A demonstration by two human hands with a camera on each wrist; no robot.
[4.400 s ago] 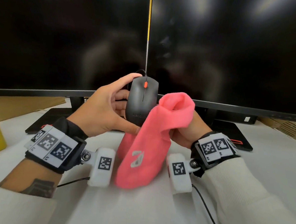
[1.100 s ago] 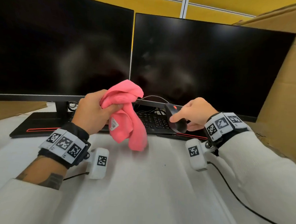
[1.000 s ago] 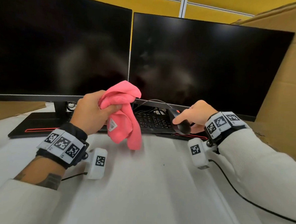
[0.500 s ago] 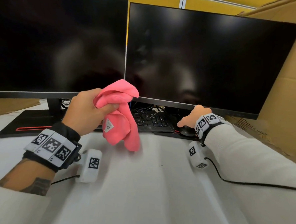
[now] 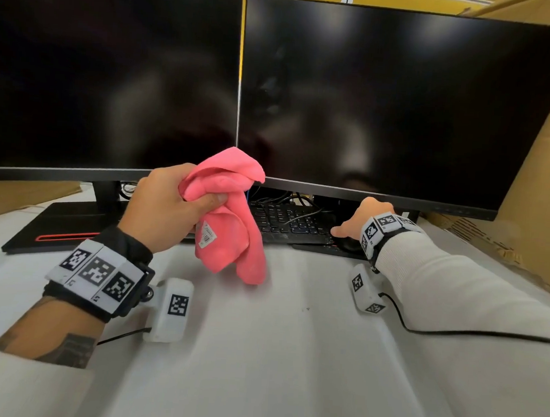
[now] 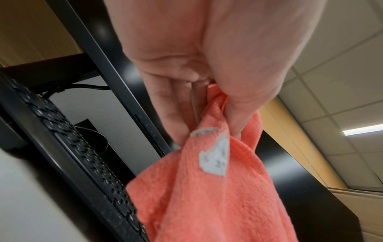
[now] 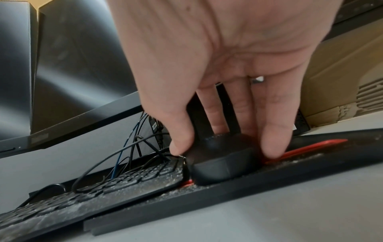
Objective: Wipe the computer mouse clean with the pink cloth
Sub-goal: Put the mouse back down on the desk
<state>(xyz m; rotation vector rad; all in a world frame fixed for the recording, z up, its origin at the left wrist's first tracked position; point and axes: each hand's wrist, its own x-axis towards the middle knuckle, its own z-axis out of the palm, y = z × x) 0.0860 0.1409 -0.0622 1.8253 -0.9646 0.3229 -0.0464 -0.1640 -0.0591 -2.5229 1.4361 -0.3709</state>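
My left hand is raised over the desk and grips the bunched pink cloth. The cloth's loose end and white tag hang below my fist. In the left wrist view, fingers and thumb of my left hand clamp the pink cloth. My right hand reaches to the far right and mostly covers the black computer mouse. In the right wrist view, my right hand holds the mouse between thumb and fingers. It sits on a black monitor base with a red stripe.
A dusty black keyboard lies under the right monitor, just left of the mouse, with loose cables behind it. The left monitor stands on a base. Cardboard walls the right side.
The mouse passed from my left hand to my right and the cloth from right to left. My right hand then lowered the mouse onto the monitor base beside the keyboard. The cloth stays raised.
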